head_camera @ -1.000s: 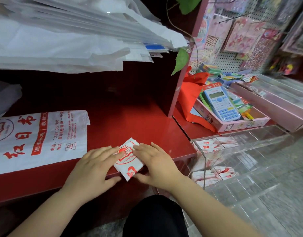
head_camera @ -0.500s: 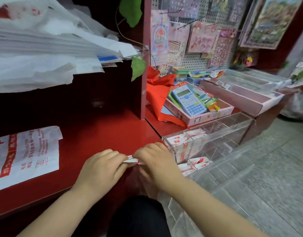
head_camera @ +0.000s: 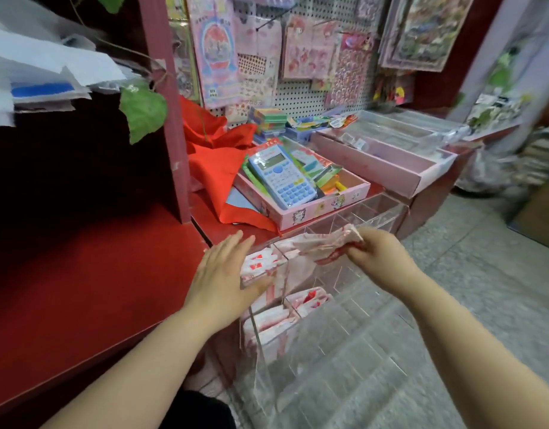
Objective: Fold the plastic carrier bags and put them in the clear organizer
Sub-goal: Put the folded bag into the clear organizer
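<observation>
Red surface [head_camera: 81, 289] lies at 9 o'clock. The clear organizer [head_camera: 384, 212] stands against its edge at 4 o'clock. My left hand [head_camera: 226, 274], fingers straight, rests on the organizer's near corner beside stored bags [head_camera: 261, 261], likely steadying it. My right hand [head_camera: 378, 258] pinches the folded bag [head_camera: 326, 246] over an upper compartment. The cells at 1 o'clock appear vacant.

Left hand [head_camera: 223, 274] flat, fingers straight; right hand [head_camera: 378, 255] extended forward, pinching folded bag [head_camera: 326, 246].
</observation>
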Demonstrator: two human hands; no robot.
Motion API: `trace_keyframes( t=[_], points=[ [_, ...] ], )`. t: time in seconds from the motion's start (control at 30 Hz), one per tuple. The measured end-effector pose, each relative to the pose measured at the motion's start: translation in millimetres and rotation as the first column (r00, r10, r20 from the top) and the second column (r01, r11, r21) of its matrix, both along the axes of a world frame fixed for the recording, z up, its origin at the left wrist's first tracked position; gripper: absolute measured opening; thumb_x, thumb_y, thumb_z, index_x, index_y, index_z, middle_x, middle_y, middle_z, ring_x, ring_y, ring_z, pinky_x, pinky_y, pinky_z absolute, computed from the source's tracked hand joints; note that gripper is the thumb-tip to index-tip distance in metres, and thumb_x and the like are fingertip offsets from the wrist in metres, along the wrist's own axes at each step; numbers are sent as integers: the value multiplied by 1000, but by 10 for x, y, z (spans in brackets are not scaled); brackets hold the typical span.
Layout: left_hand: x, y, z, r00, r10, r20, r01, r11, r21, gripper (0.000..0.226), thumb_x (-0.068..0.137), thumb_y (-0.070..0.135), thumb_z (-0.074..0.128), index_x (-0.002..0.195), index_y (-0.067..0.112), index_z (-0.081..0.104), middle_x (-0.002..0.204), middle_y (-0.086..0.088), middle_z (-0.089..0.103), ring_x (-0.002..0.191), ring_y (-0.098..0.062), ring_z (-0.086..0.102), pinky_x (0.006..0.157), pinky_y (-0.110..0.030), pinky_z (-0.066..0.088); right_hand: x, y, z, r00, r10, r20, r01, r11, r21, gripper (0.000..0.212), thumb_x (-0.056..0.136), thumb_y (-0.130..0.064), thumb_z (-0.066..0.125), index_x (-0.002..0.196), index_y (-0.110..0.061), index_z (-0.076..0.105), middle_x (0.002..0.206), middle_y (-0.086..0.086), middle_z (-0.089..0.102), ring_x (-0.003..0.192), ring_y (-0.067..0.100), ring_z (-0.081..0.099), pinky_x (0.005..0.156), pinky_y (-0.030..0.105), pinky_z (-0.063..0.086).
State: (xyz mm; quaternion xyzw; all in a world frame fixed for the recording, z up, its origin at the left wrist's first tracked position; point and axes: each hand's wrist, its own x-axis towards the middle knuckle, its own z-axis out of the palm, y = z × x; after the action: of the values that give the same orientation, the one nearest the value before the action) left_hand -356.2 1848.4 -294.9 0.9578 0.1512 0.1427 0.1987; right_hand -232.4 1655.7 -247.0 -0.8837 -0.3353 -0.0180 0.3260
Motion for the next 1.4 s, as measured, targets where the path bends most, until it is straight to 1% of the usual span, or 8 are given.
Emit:
trace_keyframes(
  t=[0.13, 0.27, 0.47, 0.63, 0.93, 1.1, 1.3, 1.4],
  points=[
    [123, 54, -145, 977, 17, -211, 6, 994, 108, 109, 52, 80, 10, 148, 29, 1, 156, 7, -2, 143, -9, -1, 113, -25, -3, 529, -145, -20, 970, -95, -222, 172, 916, 361, 28, 83, 11, 53, 89, -14, 65, 58, -22, 61, 53, -14, 53, 57, 6, 39],
    [136, 92, -175, 983, 22, -182, 5, 989, 147, 116, 38, 74, -5, 146, 32, 4, 155, 11, 6, 142, -7, 2, 111, -21, -2, 909, -68, -51, 960, -109, -259, 208, 897, 391, 25, 83, 8, 56, 103, -3, 66, 74, -13, 65, 57, -15, 54, 66, 7, 42],
    [155, 44, -167, 986, 28, -164, -2, 987, 161, 113, 39, 74, -7, 145, 36, 7, 152, 15, 9, 141, -5, 2, 108, -21, -5, 1200, 111, -120, 993, -85, -86, 80, 995, -58, 15, 86, 0, 56, 93, 8, 66, 93, 21, 67, 78, 20, 56, 62, 24, 42],
    [157, 68, -187, 989, 12, -146, 5, 993, 115, 115, 39, 79, 5, 145, 36, 13, 151, 13, 16, 140, -7, 7, 106, -21, -6, 1212, 306, -8, 979, 5, 206, 97, 871, -481, 19, 87, -5, 48, 72, -9, 58, 73, 12, 59, 77, 26, 52, 62, 28, 31],
    [136, 71, -188, 991, 8, -135, 7, 994, 110, 117, 37, 81, 8, 145, 35, 14, 152, 12, 17, 140, -7, 9, 104, -19, -8, 1153, 454, -94, 966, 202, 164, -9, 654, -756, 34, 84, -8, 43, 113, -10, 61, 114, 10, 62, 104, 28, 53, 89, 33, 43],
    [145, 64, -188, 989, 9, -145, 9, 992, 123, 117, 36, 81, 4, 145, 37, 8, 152, 14, 12, 140, -6, 4, 104, -20, -10, 1083, 498, -157, 974, 189, 125, -19, 616, -787, 50, 92, -16, 38, 140, -30, 37, 148, 0, 32, 138, 22, 20, 112, 37, 7],
    [139, 70, -198, 992, 9, -126, 7, 992, 129, 117, 36, 80, 4, 145, 37, 9, 152, 15, 13, 140, -6, 6, 103, -19, -10, 1204, 376, -182, 976, 47, -214, -126, 919, -373, 18, 86, -15, 59, 70, -22, 63, 67, -15, 62, 84, 11, 56, 107, 46, 28],
    [144, 72, -206, 992, 13, -129, 4, 991, 133, 117, 36, 80, 2, 145, 38, 7, 152, 15, 11, 140, -5, 4, 104, -19, -10, 1216, 334, -223, 970, 29, -240, -115, 927, -357, 18, 87, -12, 57, 73, -17, 67, 70, -13, 61, 81, 10, 56, 104, 46, 33]
  ],
)
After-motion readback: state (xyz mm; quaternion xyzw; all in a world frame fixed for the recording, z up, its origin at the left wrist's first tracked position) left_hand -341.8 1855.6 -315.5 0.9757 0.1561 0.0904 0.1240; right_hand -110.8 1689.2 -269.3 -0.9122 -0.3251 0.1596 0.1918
